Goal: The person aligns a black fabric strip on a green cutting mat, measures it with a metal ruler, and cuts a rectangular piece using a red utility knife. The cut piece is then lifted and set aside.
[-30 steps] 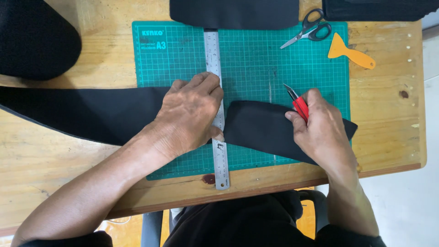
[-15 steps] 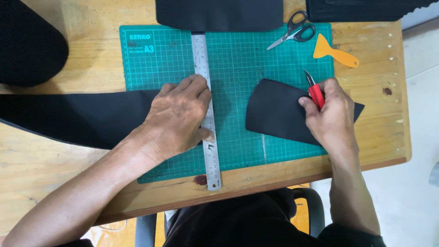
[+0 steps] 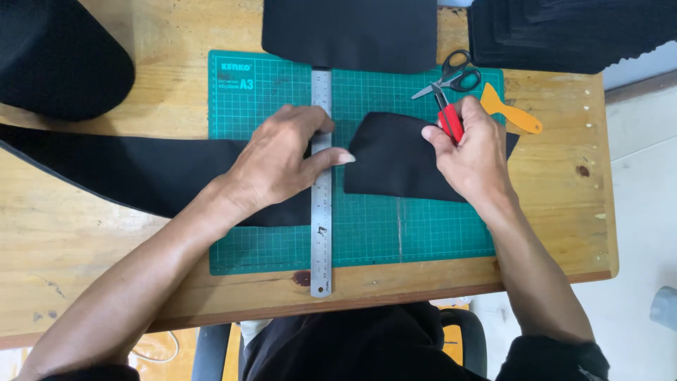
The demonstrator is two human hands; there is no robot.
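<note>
Left hand (image 3: 282,159) flat, pinning steel ruler (image 3: 321,183); right hand (image 3: 469,152) closed on red knife (image 3: 451,123), dragging cut black piece (image 3: 395,155): blade could nick fingers

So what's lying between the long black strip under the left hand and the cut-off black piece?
In the head view, the steel ruler lies between the long strip and the cut piece, on the green cutting mat.
</note>
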